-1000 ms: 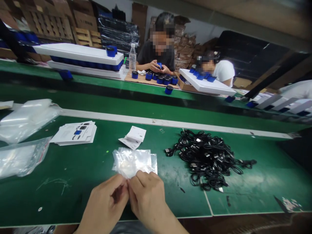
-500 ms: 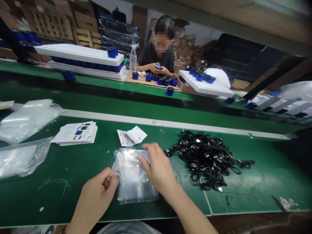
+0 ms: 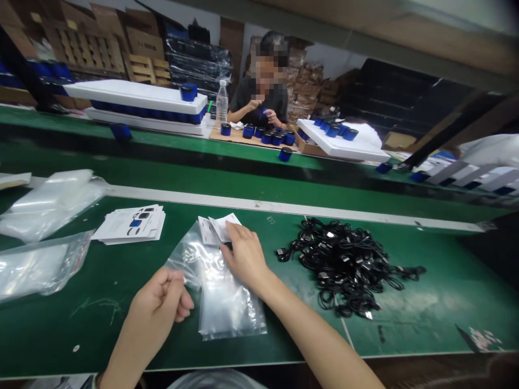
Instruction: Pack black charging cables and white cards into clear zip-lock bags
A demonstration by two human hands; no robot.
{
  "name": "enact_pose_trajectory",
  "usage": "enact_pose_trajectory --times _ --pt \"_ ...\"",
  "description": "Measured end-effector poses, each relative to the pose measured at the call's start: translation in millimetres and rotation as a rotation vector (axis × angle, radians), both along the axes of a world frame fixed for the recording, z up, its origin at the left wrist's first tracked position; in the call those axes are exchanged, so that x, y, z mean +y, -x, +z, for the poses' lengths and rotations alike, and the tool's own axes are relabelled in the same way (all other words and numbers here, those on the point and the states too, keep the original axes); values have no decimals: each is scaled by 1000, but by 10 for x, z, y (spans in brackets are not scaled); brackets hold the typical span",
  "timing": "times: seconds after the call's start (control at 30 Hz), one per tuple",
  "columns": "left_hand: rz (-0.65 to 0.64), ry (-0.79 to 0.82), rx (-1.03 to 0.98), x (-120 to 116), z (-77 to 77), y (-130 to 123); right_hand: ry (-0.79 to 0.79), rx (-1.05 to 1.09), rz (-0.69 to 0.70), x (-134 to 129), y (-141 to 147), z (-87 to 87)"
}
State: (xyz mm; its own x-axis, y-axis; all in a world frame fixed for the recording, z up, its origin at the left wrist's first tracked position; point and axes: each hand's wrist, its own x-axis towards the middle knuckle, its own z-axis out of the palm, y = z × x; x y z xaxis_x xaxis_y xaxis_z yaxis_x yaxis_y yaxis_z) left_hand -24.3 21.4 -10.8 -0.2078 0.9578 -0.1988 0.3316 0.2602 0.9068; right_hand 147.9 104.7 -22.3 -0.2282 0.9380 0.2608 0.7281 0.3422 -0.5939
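My left hand (image 3: 162, 300) is closed, thumb and fingers pinching the edge of a clear plastic bag (image 3: 187, 260), which is lifted at a slant off a stack of similar bags (image 3: 231, 316). At the top of the stack, my right hand (image 3: 245, 256) has its fingers curled over the right side of a folded white leaflet (image 3: 207, 231) and appears to grip it. The fingers hide part of that leaflet, and its lower edge meets the lifted bag. Just left of the bags lies a pile of printed white leaflets (image 3: 130, 226).
A heap of black USB cables (image 3: 344, 259) lies to the right on the green bench (image 3: 133, 335). Larger bag packs (image 3: 44, 265) lie at the left. Across the bench, a person (image 3: 259, 102) handles a blue item behind a row of blue-and-black jars (image 3: 267, 138) and white foam trays (image 3: 138, 94).
My left hand has pulled one bag left and up from the stack. My right hand has moved up onto the folded leaflet, which now stands more closed.
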Motion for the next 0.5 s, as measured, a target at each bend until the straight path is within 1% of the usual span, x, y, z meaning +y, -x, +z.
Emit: enact_pose_trajectory --times 0.1,0.17,0.27,0.3,0.33,0.4,0.5 --pt "27 -1 -42 10 32 25 3 120 -82 59 -17 20" --pt "44 7 -83 16 35 48 0 211 -124 -24 -86 97" --pt "74 27 -150 34 20 61 31 346 -84 -363 -170 224" --pt "85 31 -162 41 15 59 81 461 -45 -504 -172 245" --pt "94 32 -163 45 10 55 139 507 -15 -644 -158 251" --pt "102 23 -129 46 8 45 187 514 28 -881 -84 214" --pt "122 -23 19 25 18 39 161 457 36 -1076 97 88"
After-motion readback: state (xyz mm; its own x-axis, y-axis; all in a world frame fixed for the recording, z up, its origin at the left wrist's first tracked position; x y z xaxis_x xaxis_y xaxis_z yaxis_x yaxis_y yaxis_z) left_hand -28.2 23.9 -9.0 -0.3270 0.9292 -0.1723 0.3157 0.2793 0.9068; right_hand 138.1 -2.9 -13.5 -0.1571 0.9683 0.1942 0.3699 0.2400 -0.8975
